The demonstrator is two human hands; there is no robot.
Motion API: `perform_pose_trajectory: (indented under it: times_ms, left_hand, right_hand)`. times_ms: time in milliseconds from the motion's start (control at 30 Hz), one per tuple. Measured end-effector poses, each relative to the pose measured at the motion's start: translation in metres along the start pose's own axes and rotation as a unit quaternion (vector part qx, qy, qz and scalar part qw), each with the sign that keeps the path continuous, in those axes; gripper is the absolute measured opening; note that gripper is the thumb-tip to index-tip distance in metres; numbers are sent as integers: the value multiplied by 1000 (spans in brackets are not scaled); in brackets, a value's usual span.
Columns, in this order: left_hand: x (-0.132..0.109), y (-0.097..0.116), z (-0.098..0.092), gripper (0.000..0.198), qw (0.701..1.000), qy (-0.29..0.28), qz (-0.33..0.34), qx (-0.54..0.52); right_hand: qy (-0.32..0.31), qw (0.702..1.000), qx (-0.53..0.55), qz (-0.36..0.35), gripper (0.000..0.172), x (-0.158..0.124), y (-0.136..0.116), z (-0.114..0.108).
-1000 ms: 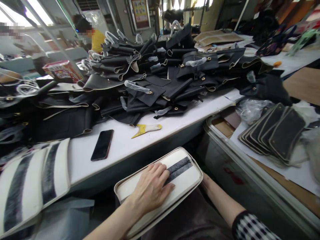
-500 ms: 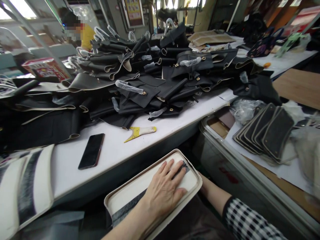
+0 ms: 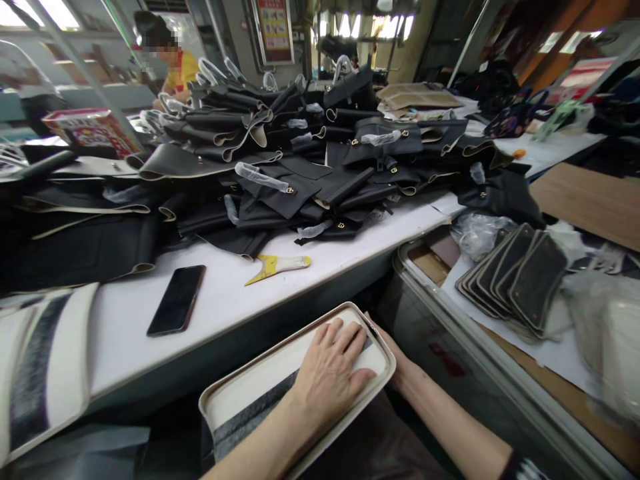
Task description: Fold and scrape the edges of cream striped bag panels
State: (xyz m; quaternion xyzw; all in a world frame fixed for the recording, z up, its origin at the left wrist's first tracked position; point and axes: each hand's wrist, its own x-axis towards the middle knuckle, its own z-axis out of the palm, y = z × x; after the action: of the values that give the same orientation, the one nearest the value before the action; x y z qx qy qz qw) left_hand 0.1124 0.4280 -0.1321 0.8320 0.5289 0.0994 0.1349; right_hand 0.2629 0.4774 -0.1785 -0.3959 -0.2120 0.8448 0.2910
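Note:
A cream bag panel (image 3: pixel 240 393) with a raised rim and a dark lengthwise stripe lies tilted over my lap. My left hand (image 3: pixel 333 367) presses on its inner face, palm down and fingers apart, slightly bent. Around the panel's right end comes my right hand (image 3: pixel 393 350), against the outside of the rim. Its fingers are mostly hidden behind the panel, so their grip does not show. Similar cream striped pieces (image 3: pixel 75 353) rest on the table's left end. A phone (image 3: pixel 176 300) and a yellow-and-white pointed tool (image 3: pixel 277 267) lie on the white tabletop (image 3: pixel 225 300).
Black bag pieces (image 3: pixel 310 180) with plastic-wrapped handles are heaped along the table. To my right, a glass-sided case (image 3: pixel 425 300) carries a stack of dark flaps (image 3: pixel 515 280) and clear plastic bags (image 3: pixel 483 233). A person in yellow (image 3: pixel 185 70) is at the far left.
My right hand has come up along the panel's right end, and more of its forearm shows. My left fingers have bent slightly on the panel. The camera view has shifted a little.

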Motion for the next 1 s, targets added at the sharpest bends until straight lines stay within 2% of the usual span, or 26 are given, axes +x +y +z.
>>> perform_pose_trajectory:
  times_ms: [100,133,200,233,300,400,533,667,800,1000]
  left_hand:
    - [-5,-5,8,72,1000,6,7,-5]
    - [-6,-7,9,75,1000,8,16,-4]
    - [-5,-8,11,78,999,16,32,-3]
    - [-5,-9,11,78,999,19,36,-4]
    - [-5,-10,13,79,999,23,33,-8]
    - [-5,-9,15,77,999,26,27,-17]
    - [-3,-4,12,71,999,19,35,-12]
    - [1,3,3,64,999,10,46,3]
    - [2,4,-5,63,999,12,49,-16]
    - [2,1,-5,60,998,-1,57,-19]
  right_hand:
    - [18,999,27,31,66,-17,1,3]
    - [37,999,22,10,63,-23,2,3]
    - [86,992,-44,-76,56,-34,6,1]
    - [114,980,-104,-126,54,-38,8,-2]
    - [171,936,-232,-202,54,-43,13,-9]
    - [231,876,-349,-240,51,-44,17,-17]
    - [251,842,-399,-262,49,-42,16,-17]
    - [254,828,-421,-270,47,-42,14,-14]
    - [244,829,-419,-279,45,-43,15,-14]
    - [245,828,-423,-274,44,-43,19,-17]
